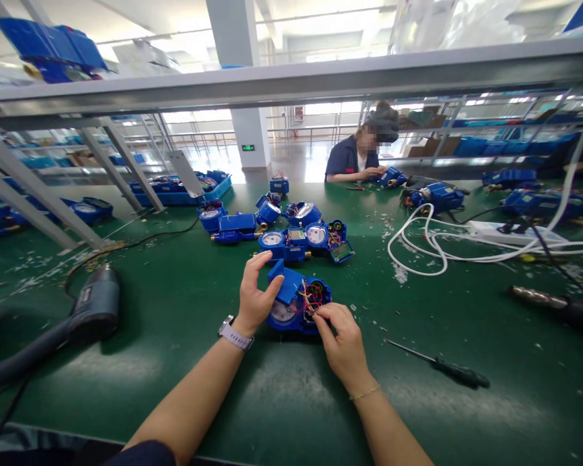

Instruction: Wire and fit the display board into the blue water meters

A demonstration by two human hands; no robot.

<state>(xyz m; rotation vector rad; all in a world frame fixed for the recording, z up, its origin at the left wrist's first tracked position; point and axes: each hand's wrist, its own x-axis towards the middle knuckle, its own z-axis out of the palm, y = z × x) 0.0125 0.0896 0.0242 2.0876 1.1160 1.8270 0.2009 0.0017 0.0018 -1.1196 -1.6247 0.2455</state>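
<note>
A blue water meter (298,323) with a round dial lies on the green bench in front of me, its wiring compartment uncovered. My left hand (253,294) grips a blue cover (287,286) between thumb and fingers, tilted above the dial. Red, yellow and dark wires (313,292) spill out of the compartment on the right side. At the compartment's near edge, my right hand (342,336) pinches the wires with thumb and forefinger; the fingertips partly hide the exact spot.
More blue meters (291,243) stand just behind. A heat gun (94,304) lies left, a screwdriver (447,369) right, and another hot-air tool (558,307) at far right. White cable (418,268) loops near a power strip (510,232). A co-worker (354,158) sits opposite under the overhead shelf (291,84).
</note>
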